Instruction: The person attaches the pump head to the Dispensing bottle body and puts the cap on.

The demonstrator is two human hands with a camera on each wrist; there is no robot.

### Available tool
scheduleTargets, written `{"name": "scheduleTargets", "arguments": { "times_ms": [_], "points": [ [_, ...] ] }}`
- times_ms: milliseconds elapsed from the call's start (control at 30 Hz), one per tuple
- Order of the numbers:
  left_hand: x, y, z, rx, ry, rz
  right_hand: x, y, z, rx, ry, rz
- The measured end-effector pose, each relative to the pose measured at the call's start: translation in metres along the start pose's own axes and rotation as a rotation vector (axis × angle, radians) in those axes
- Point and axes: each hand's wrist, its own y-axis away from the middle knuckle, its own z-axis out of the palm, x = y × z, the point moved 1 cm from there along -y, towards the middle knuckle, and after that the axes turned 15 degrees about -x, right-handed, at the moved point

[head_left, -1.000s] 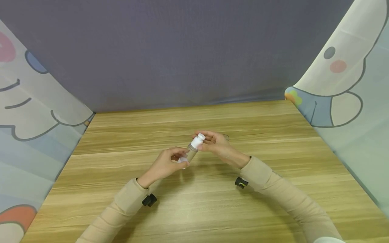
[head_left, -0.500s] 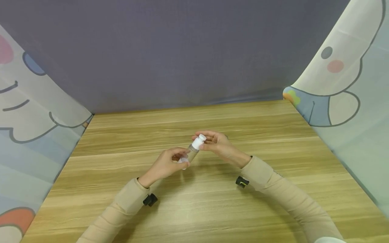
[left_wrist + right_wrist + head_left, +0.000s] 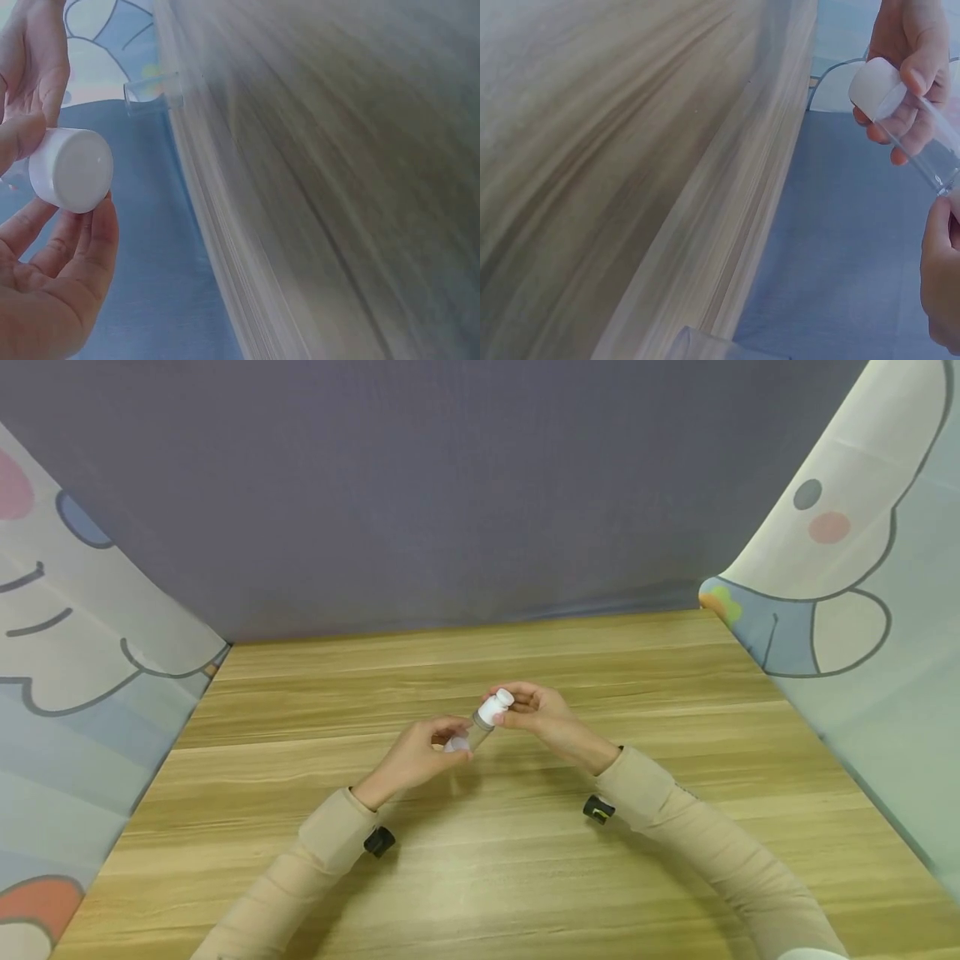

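Observation:
A small clear pump bottle [image 3: 480, 735] is held tilted over the table between both hands, its white top [image 3: 495, 707] pointing up and to the right. The left hand [image 3: 416, 753] grips the white base [image 3: 82, 171] between thumb and fingers. At the other end, the right hand [image 3: 546, 717] pinches the white top, thumb on the near side. Through the see-through body [image 3: 922, 146] in the right wrist view, left fingers show behind it. A clear open tube or cover [image 3: 154, 96] lies on the table beyond; the right hand hides it in the head view.
The wood-grain table [image 3: 480, 877] runs back to a grey curtain [image 3: 465, 502]. Cartoon-printed cloths [image 3: 832, 585] hang on both sides. A rounded white thing [image 3: 810, 953] shows at the bottom right edge of the head view.
The left hand has shifted slightly right and away with the bottle's base. The bottle's top and the right fingers have moved a little to the right. Both hands keep their hold.

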Motion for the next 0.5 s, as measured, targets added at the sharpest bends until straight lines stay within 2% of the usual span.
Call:
{"name": "scheduleTargets", "arguments": {
  "times_ms": [233, 500],
  "points": [
    [-0.0031, -0.0022, -0.0003, 0.013, -0.019, -0.009, 0.0027, -0.0027, 0.0000, 0.027, 0.013, -0.026],
    [-0.0030, -0.0032, 0.0001, 0.040, -0.048, -0.005, 0.0050, -0.0054, 0.0004, 0.063, 0.001, -0.016]
  ]
}}
